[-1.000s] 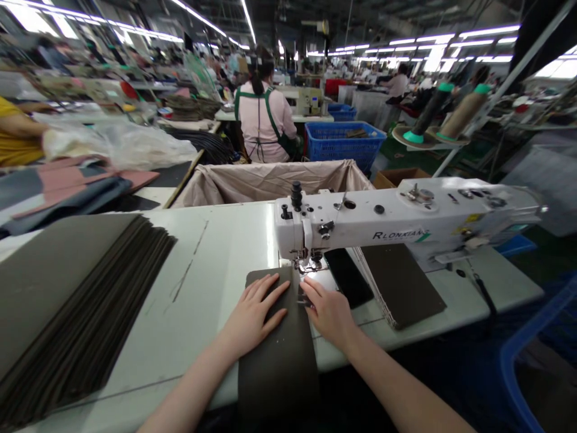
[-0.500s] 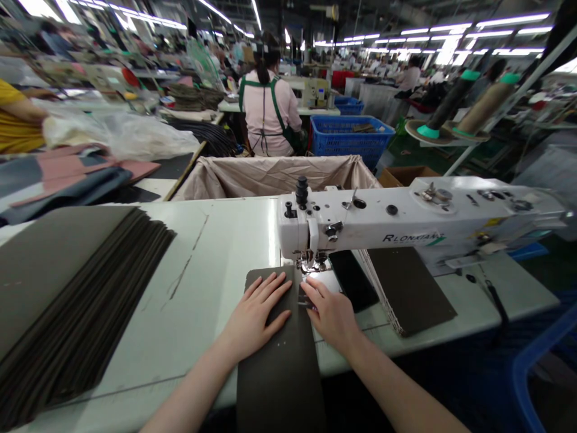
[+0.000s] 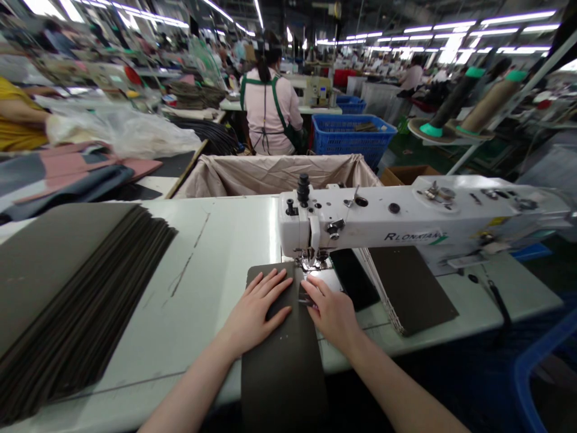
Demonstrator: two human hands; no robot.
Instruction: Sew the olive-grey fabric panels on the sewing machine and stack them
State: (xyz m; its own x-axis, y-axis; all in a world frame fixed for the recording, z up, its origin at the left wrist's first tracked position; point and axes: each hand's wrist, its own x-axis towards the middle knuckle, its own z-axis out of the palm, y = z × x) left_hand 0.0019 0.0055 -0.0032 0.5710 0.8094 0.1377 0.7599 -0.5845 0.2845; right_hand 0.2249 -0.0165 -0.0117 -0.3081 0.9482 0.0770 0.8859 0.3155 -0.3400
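A long dark olive panel lies on the pale green table, its far end beside the needle area of a white sewing machine. My left hand rests flat on the panel with its fingers spread. At the panel's right edge, just in front of the presser foot, my right hand has its fingers bent around a small metal piece, mostly hidden by the fingertips. A black phone-like slab lies right of the needle plate, and a stack of brown panels beyond it.
A tall stack of dark panels covers the table's left side. Behind the table stands a cloth-lined bin. Thread cones stand at the right. A person in a green-strapped apron sits ahead, near a blue basket.
The view has shifted very slightly. The panel's near part has swung a little to the right, while both hands keep nearly the same places and poses.
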